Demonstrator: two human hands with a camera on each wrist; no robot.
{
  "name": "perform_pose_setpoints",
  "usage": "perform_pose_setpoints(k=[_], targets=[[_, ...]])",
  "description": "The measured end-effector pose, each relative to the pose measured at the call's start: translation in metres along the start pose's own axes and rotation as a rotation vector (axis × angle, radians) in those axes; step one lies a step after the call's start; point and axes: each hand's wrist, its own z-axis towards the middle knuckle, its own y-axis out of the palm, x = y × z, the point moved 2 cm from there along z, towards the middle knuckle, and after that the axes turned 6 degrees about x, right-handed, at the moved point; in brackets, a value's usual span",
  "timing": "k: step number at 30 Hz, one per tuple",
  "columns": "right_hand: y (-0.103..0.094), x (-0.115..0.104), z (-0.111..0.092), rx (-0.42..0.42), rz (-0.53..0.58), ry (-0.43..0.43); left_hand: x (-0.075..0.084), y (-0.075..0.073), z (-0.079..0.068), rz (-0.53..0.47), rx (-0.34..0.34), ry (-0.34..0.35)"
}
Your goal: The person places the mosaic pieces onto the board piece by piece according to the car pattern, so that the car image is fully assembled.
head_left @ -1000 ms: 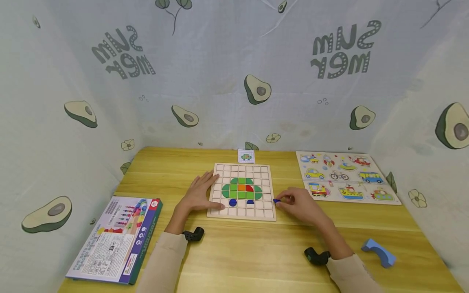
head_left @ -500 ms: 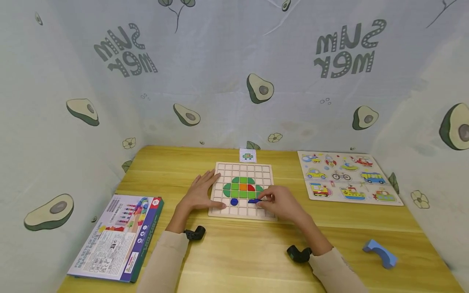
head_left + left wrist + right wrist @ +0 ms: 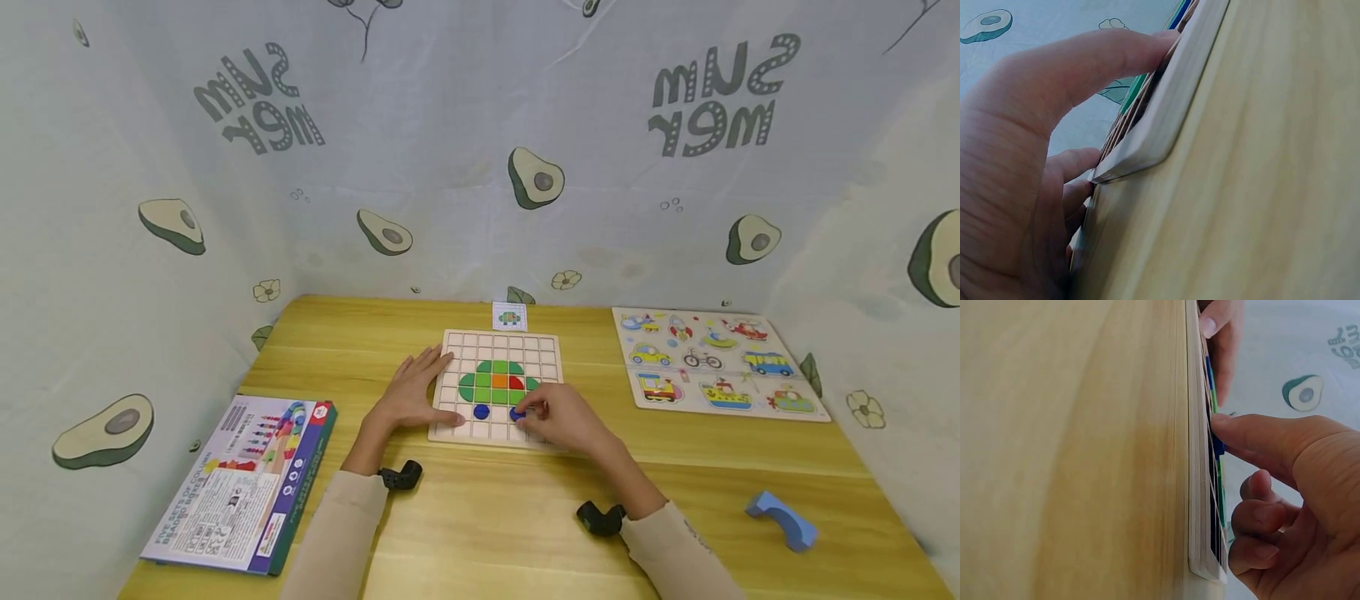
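Note:
A wooden grid board [image 3: 540, 345] lies mid-table, bearing green, orange and red tiles in a turtle-like shape. Below the green shape sits a blue disc [image 3: 482, 412]. My right hand [image 3: 564, 418] pinches a blue puzzle piece [image 3: 517, 413] between thumb and index finger at the lower right of the pattern; the fingers partly cover it. In the right wrist view this blue piece [image 3: 1219, 445] stands a little proud of the board. My left hand [image 3: 412, 392] rests on the board's left side, fingers fairly straight, thumb [image 3: 1147, 50] on its near left part.
A small pattern card [image 3: 510, 317] lies behind the board. At the right is a vehicle picture puzzle [image 3: 701, 362], with a blue arch block [image 3: 782, 520] nearer. A bead set box [image 3: 240, 483] lies at the left. A printed cloth [image 3: 450, 125] hangs behind the table.
My right hand has carried the blue piece leftward from beside the board onto it, next to a blue half shape. My left hand has stayed on the board.

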Motion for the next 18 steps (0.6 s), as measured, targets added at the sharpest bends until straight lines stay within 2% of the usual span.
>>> perform_pose_setpoints(k=[18], targets=[[0.0018,-0.0005,-0.0006,-0.008,0.013,0.009,-0.0018,0.0,-0.0067,-0.006,0.008,-0.022]])
